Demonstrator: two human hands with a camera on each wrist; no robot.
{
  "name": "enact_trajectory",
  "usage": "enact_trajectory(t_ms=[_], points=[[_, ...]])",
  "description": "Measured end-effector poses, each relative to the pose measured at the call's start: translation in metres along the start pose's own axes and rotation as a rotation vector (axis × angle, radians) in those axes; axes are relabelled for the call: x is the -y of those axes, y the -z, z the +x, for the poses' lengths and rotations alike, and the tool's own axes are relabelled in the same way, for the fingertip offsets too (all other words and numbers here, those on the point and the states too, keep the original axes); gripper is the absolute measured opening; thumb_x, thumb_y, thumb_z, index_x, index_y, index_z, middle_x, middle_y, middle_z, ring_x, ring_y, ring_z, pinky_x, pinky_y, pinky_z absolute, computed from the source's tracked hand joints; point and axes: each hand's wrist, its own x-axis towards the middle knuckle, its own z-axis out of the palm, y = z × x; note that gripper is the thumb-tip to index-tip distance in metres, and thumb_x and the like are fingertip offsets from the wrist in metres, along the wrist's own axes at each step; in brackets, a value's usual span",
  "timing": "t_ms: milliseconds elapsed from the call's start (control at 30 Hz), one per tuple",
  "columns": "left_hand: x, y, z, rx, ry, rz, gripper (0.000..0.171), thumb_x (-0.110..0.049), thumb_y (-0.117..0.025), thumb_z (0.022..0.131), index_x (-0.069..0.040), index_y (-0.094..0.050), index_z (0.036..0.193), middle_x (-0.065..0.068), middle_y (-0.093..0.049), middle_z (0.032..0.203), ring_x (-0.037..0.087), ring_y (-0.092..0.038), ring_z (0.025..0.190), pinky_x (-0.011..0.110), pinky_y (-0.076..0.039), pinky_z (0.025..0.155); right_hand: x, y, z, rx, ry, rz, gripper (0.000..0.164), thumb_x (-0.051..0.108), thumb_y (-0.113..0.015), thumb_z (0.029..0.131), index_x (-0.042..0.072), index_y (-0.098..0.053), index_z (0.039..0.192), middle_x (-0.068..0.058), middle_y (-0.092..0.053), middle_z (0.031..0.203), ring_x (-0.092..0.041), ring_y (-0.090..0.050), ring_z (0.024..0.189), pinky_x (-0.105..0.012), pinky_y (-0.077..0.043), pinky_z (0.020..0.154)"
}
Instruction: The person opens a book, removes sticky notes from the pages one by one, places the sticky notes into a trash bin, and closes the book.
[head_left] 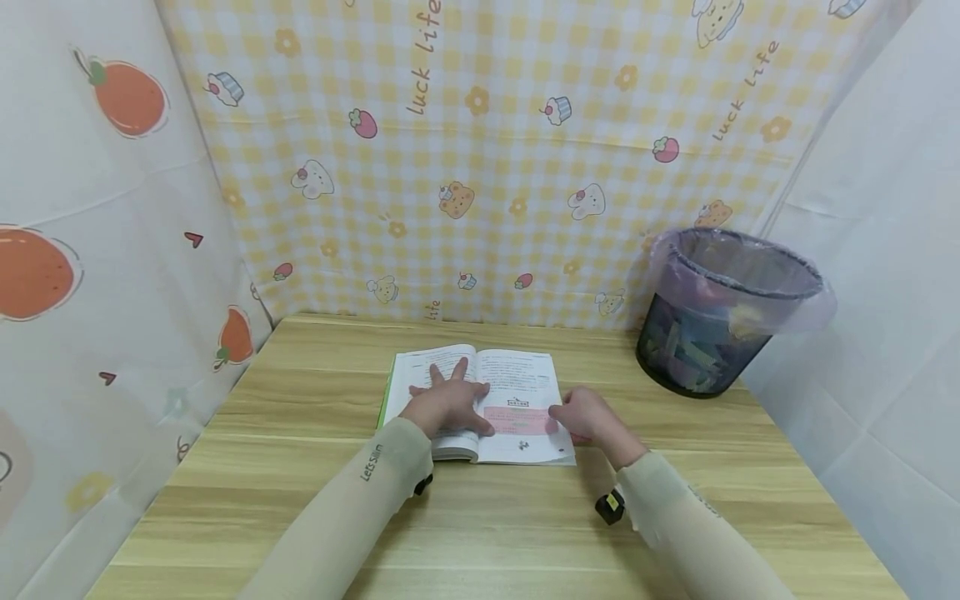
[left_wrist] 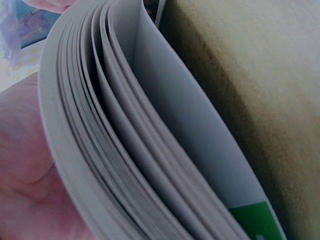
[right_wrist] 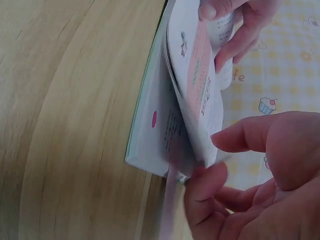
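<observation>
An open book (head_left: 517,375) lies on the wooden table, its right page marked with a pink printed block. My left hand (head_left: 447,404) rests on the left page with fingers spread. Curved page edges (left_wrist: 125,165) fill the left wrist view beside the palm. At the right page's outer edge, my right hand (head_left: 590,419) pinches pages between thumb and index finger. The right wrist view shows these pages (right_wrist: 192,120) lifted off the ones below. A blurred pinkish strip (right_wrist: 170,207) extends from under them near the index finger; what it is cannot be told.
A dark bin (head_left: 682,346) with a translucent purple liner stands at the table's back right, with colourful contents showing through. Behind the table (head_left: 300,375) hangs a yellow checked curtain (head_left: 495,242). White cloth flanks both sides.
</observation>
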Motion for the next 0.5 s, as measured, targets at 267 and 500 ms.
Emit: enact_trajectory(t_ms=[267,500], points=[[-0.0023,0.0014,0.0022,0.003,-0.008,0.016,0.084,-0.047,-0.089,0.090,-0.030,-0.053,0.164,0.010,0.004,0.187,0.064,0.015,0.163,0.095,-0.001,0.118,0.0066,-0.0005,-0.0007,-0.090,0.112,0.027,0.049,0.019,-0.065,0.103,-0.008,-0.053,0.143,-0.027,-0.065,0.134,-0.032,-0.066,0.108,-0.038,-0.057,0.083],[-0.0022,0.0007,0.0052,0.014,-0.015,0.014,0.086,-0.049,-0.088,0.090,-0.031,-0.052,0.165,0.009,0.006,0.187,0.064,0.017,0.163,0.095,0.000,0.118,0.0037,0.0004,0.0009,0.072,0.238,0.493,0.054,0.042,-0.036,0.119,0.002,-0.061,0.145,-0.011,-0.076,0.105,-0.014,-0.070,0.081,-0.027,-0.057,0.071]])
